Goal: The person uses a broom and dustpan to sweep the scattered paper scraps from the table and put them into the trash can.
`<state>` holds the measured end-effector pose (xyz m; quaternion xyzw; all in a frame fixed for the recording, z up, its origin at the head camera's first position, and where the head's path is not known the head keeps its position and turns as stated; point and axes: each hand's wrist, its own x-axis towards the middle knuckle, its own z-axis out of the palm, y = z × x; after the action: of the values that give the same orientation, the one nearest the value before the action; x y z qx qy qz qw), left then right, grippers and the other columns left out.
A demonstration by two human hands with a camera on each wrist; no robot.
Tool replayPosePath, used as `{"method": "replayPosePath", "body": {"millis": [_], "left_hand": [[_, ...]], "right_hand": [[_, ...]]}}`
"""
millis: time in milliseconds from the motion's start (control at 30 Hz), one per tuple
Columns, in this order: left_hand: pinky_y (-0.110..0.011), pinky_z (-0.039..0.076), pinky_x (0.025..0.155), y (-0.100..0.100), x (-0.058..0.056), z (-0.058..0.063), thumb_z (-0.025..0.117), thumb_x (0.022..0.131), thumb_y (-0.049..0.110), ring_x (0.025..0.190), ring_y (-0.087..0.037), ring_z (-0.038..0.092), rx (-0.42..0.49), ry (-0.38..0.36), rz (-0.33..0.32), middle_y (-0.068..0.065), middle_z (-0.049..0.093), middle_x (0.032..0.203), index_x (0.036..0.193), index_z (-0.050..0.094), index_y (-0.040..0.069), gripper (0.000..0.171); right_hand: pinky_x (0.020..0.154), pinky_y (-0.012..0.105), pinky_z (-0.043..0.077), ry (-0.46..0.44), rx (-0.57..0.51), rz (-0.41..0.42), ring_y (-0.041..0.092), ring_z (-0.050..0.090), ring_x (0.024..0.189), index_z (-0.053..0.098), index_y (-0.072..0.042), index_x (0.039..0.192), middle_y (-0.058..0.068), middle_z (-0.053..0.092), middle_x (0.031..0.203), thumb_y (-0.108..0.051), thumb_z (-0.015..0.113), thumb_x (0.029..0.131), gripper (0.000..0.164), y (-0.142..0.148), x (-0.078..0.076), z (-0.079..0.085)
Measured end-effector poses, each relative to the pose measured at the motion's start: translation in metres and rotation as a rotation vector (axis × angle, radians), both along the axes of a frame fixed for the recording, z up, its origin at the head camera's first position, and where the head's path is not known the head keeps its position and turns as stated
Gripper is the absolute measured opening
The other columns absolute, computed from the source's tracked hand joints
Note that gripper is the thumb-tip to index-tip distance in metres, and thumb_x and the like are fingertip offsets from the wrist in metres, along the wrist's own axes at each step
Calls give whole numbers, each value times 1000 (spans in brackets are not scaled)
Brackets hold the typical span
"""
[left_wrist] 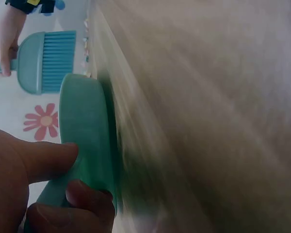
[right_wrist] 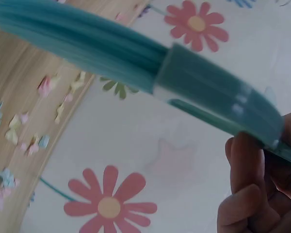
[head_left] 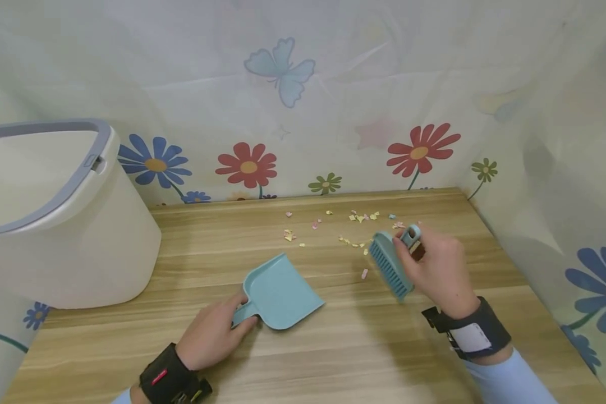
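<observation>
Dustpan (head_left: 283,292) of smooth teal plastic, flat on the wooden counter (head_left: 363,348), mouth facing 1 o'clock toward the scraps, handle pinched by the left hand (head_left: 212,334) with thumb on top and fingers curled under, probably to pin the thin lip against the wood. Small brush (head_left: 390,264) in matching teal, gripped at its short handle by the right hand (head_left: 436,272), bristles angled down and to 9 o'clock, hovering just off the counter at 4 o'clock of the litter. Paper scraps (head_left: 356,227), tiny and ragged in pink, yellow and blue, scattered loosely toward the far edge at 12 o'clock, apart from both tools. Brush bristles dense, straight and ribbed in a flat rectangular block; pan a shallow scoop with raised side walls. Cream plastic bin (head_left: 65,224) with a grey rim at 10 o'clock, rounded and glossy, near the counter's left edge. Flowered cloth backdrop (head_left: 333,101) behind, soft and creased
</observation>
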<state>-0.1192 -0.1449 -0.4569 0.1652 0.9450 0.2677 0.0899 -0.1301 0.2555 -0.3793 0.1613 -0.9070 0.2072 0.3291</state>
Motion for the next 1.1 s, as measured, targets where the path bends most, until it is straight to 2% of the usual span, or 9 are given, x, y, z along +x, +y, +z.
{"method": "replayPosePath", "body": {"millis": [167, 300, 467, 667, 867, 1100], "left_hand": [[-28, 48, 68, -1, -9, -4, 75, 96, 36, 73, -4, 57, -32, 86, -19, 6, 73, 98, 130, 67, 15, 41], [-33, 54, 77, -3, -15, -9, 75, 96, 38, 84, -3, 60, -40, 119, -35, 4, 75, 112, 129, 69, 15, 41], [-34, 55, 80, -5, -21, -11, 74, 96, 39, 89, -1, 62, -40, 156, -69, 7, 75, 109, 124, 71, 16, 36], [-30, 51, 72, -2, -25, -11, 75, 95, 41, 81, -1, 60, -67, 173, -83, 10, 72, 96, 115, 72, 20, 30], [-26, 43, 64, 0, -29, -6, 75, 95, 42, 71, -3, 53, -69, 154, -92, 12, 64, 83, 106, 71, 23, 22], [-30, 50, 71, 4, -29, 1, 74, 96, 40, 80, -1, 59, -80, 121, -84, 8, 74, 100, 119, 73, 18, 32]], "right_hand": [[47, 30, 46, 45, 112, -65, 20, 60, 53, 63, 0, 83, 11, 66, 69, -5, 80, 83, 17, -3, -13, -10], [47, 31, 40, 57, 166, -51, 20, 53, 52, 58, -2, 77, 10, 60, 66, -4, 80, 82, 22, -15, -21, -20], [48, 28, 40, 50, 162, -15, 16, 49, 53, 59, -3, 78, 8, 60, 69, -3, 80, 81, 21, -41, -25, -28], [49, 26, 45, 47, 116, 69, 15, 55, 54, 60, -3, 79, 7, 61, 68, -3, 79, 84, 20, -67, -30, -27], [50, 28, 50, 20, -5, 116, 20, 65, 56, 66, -1, 91, 10, 68, 73, -5, 80, 87, 15, -55, -38, -17], [51, 30, 47, 25, 84, 89, 18, 62, 60, 72, -2, 94, 8, 66, 78, -6, 86, 84, 17, -30, -47, -11]]}}
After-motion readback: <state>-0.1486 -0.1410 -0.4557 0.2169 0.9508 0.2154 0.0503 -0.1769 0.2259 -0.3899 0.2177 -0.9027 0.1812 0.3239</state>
